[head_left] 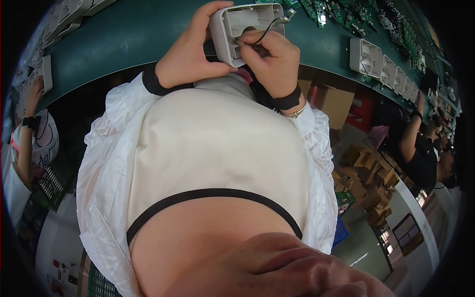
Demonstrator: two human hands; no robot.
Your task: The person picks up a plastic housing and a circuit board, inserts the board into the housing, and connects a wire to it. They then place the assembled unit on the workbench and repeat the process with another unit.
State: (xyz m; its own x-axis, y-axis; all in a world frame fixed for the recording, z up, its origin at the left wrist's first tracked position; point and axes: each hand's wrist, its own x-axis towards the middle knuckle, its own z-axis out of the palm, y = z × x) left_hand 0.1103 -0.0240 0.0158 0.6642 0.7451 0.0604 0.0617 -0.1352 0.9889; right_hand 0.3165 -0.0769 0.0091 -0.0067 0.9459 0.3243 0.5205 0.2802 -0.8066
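A white, open-topped plastic housing (226, 43) with ribs and small posts inside is tilted up at the bench edge in front of me. My left hand (184, 58) grips it from the left, fingers along its far side and thumb at the near corner. Inside the housing, the fingertips of my right hand (277, 62) are pinched together on a thin dark cable (267, 32). That cable curves up over the right rim to a small metallic end piece (286, 18). My fingers cover the cable's inner end.
Green circuit boards (346, 17) lie heaped at the far right of the green bench (118, 47). A row of white housings (365, 57) stands along its right edge; more housings (64, 15) are at far left. Co-workers' arms (409, 136) show on both sides. Cardboard boxes (368, 173) lie below right.
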